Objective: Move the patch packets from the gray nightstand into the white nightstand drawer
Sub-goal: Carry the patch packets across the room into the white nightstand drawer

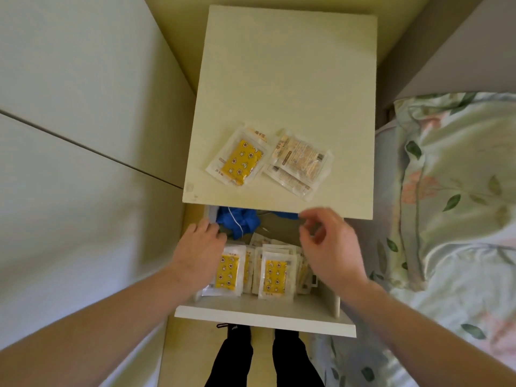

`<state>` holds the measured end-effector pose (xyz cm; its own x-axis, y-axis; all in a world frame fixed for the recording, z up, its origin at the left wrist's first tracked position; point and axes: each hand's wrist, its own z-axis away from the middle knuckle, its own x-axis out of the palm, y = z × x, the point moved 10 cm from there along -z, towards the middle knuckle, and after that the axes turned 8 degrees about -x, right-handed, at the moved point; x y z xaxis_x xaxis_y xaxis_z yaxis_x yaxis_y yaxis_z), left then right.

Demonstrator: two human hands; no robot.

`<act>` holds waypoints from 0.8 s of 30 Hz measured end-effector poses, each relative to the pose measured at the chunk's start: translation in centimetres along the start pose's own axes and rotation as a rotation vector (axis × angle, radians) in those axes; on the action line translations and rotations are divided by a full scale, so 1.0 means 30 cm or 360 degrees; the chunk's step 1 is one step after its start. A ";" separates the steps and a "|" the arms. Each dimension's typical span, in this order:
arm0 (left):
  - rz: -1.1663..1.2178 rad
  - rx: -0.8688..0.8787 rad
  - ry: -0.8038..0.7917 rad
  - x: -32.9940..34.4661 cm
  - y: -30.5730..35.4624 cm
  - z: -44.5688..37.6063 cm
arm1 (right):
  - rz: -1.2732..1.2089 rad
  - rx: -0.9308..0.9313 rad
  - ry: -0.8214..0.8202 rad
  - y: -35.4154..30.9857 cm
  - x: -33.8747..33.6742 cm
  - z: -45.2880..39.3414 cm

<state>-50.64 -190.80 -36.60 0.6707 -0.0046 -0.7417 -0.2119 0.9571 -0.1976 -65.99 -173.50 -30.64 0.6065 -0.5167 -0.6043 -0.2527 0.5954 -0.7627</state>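
Your left hand (199, 247) is lying relaxed on the drawer (262, 317) packets (275, 275); your right hand (326, 244) is hovering, fingers loosely curled, holding nothing. Two packets (240, 160) are lying on the nightstand top (287, 79).

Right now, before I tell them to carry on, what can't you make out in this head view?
- Back of the open drawer: hidden under the nightstand top.
- Blue item: half covered by that top, kind unclear.
- Print on the packets on top: too small.
- Packets in the drawer: overlapped, and partly behind the left hand; count unclear.
- Right hand: blurred.
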 end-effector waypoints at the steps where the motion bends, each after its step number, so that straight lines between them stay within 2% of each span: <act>1: 0.0096 0.0019 0.0052 -0.055 -0.011 0.007 | -0.0035 -0.0061 0.0077 -0.045 -0.045 -0.043; 5: 0.0727 0.0032 0.0485 -0.367 -0.086 0.019 | 0.0047 -0.0253 0.0285 -0.144 -0.174 -0.237; 8: 0.1040 -0.0017 0.0801 -0.554 -0.159 -0.041 | 0.0359 -0.0223 0.0134 -0.137 -0.159 -0.375; 10: 0.0956 -0.0048 0.0811 -0.607 -0.179 -0.142 | 0.0539 -0.0158 -0.0041 -0.112 -0.119 -0.435; 12: 0.0745 -0.0045 0.0590 -0.592 -0.168 -0.256 | 0.0659 -0.0101 -0.0154 -0.075 -0.084 -0.462; 15: 0.0370 0.0005 0.0318 -0.526 -0.137 -0.351 | 0.0730 -0.0038 -0.0164 -0.022 -0.056 -0.457; 19: 0.0170 -0.0022 0.0431 -0.529 -0.123 -0.363 | 0.0640 0.0047 -0.0052 0.013 -0.059 -0.435; 24: 0.0081 -0.0120 0.0588 -0.544 -0.167 -0.346 | 0.0612 -0.0024 0.0133 -0.009 -0.105 -0.406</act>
<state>-67.91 -198.53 -30.15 0.3596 -0.0751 -0.9301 -0.2992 0.9348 -0.1912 -77.01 -179.52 -31.35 0.4019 -0.3066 -0.8628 -0.4608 0.7465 -0.4800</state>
